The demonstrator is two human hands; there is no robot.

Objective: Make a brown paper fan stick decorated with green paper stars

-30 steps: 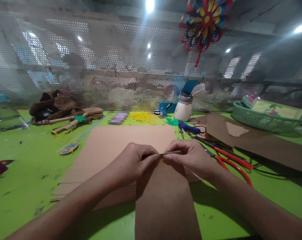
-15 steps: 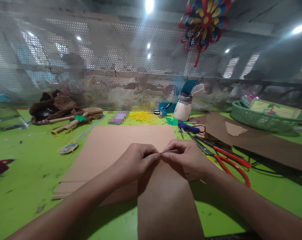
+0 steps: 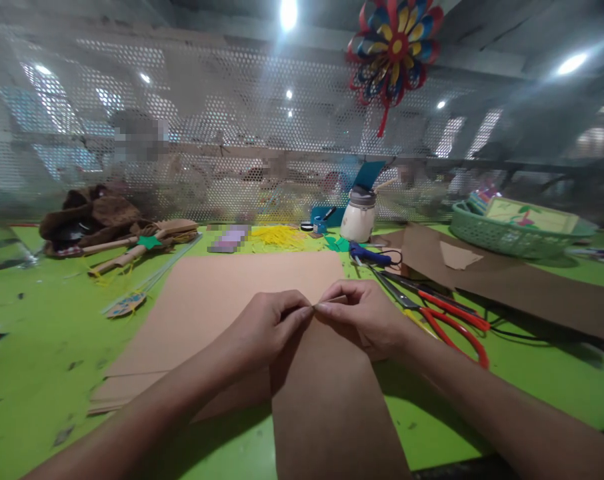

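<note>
Obstacle beside right hand point(image 3: 371, 313): scissors point(image 3: 427, 313)

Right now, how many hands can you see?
2: the left hand and the right hand, side by side at the far end of the brown paper. More may be hidden behind the mesh, where it's too blurry.

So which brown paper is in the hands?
The brown strip, its far end pinched by the left hand and right hand; the pale stack and dark sheet lie on the green table.
</note>
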